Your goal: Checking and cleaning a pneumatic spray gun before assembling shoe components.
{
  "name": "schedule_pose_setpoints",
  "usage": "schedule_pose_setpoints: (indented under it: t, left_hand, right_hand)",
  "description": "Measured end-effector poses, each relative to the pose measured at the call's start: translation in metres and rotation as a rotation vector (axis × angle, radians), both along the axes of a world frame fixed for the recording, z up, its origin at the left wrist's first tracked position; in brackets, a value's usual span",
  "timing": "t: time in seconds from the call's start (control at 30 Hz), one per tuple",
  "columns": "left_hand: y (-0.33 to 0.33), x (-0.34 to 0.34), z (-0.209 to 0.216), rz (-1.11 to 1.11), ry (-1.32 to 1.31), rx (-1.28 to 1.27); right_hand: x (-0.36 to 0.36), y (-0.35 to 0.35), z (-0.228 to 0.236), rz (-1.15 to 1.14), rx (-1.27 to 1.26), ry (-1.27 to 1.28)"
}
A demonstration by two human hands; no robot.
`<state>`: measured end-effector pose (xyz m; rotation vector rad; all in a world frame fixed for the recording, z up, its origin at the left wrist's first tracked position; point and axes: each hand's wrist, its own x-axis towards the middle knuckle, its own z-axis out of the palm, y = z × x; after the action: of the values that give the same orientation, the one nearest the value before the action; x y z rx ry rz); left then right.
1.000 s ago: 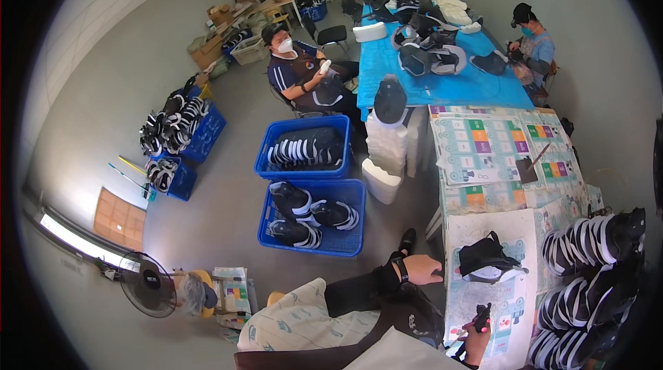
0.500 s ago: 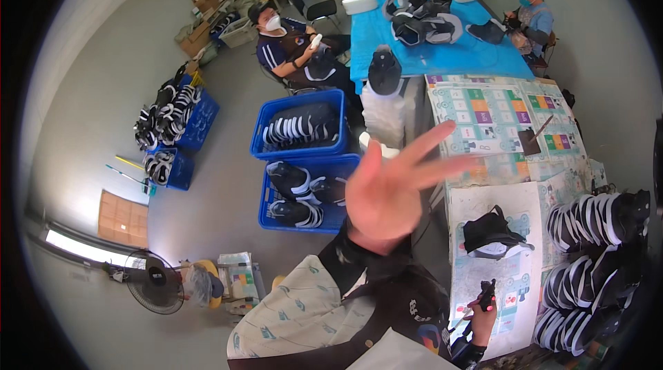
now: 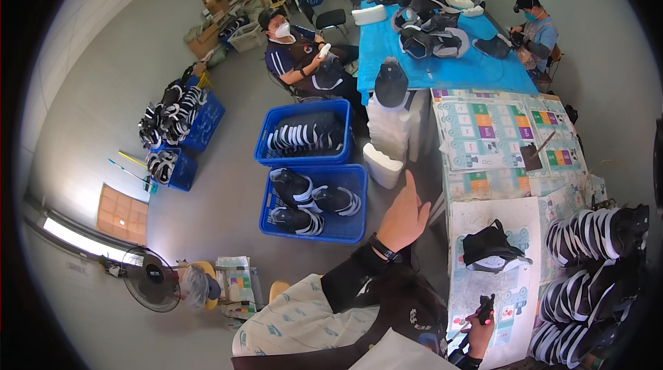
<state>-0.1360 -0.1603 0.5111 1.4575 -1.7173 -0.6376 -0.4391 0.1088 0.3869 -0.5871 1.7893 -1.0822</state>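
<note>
My left hand [image 3: 400, 221] is held out with nothing in it, index finger and thumb stretched. Just beyond its fingertip stands a white block-like piece [image 3: 383, 165] with a wavy edge. My right hand [image 3: 478, 337] is closed around a small black hand tool [image 3: 486, 309] above the white board [image 3: 507, 332]; the tool's exact kind is unclear. A black and grey shoe upper [image 3: 492, 249] lies on that board, in front of my right hand. Further ahead, another dark shoe upper [image 3: 391, 83] rests on top of a stack of white pieces [image 3: 388, 125].
Blue baskets [image 3: 313, 237] with shoe uppers stand on the floor at left. Stacked uppers [image 3: 587, 232] line the table's right side. A brush lies on a dark pad [image 3: 530, 158]. Two people sit by the blue-covered table [image 3: 387, 45]. A fan [image 3: 150, 279] stands lower left.
My left hand has dropped away from the camera and turned, its spread fingers now drawn closer together. The right hand still grips the black tool. The whole view has shifted slightly.
</note>
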Motion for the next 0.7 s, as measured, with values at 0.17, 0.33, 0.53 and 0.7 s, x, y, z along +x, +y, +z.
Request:
schedule_pose_setpoints:
  t: [0.17, 0.33, 0.53, 0.7]
  left_hand:
    - [0.012, -0.001, -0.033, -0.412, -0.128, 0.139]
    - [0.026, -0.022, -0.038, -0.504, -0.074, 0.081]
    - [0.031, -0.034, -0.042, -0.647, -0.111, 0.093]
    - [0.032, -0.037, -0.038, -0.71, -0.116, 0.143]
  right_hand:
    - [0.0, -0.001, -0.003, 0.008, 0.006, 0.012]
    - [-0.001, -0.004, -0.004, -0.001, -0.006, -0.059]
    - [-0.004, -0.002, -0.005, -0.008, -0.003, -0.04]
    - [-0.003, 0.002, -0.001, -0.038, -0.001, -0.052]
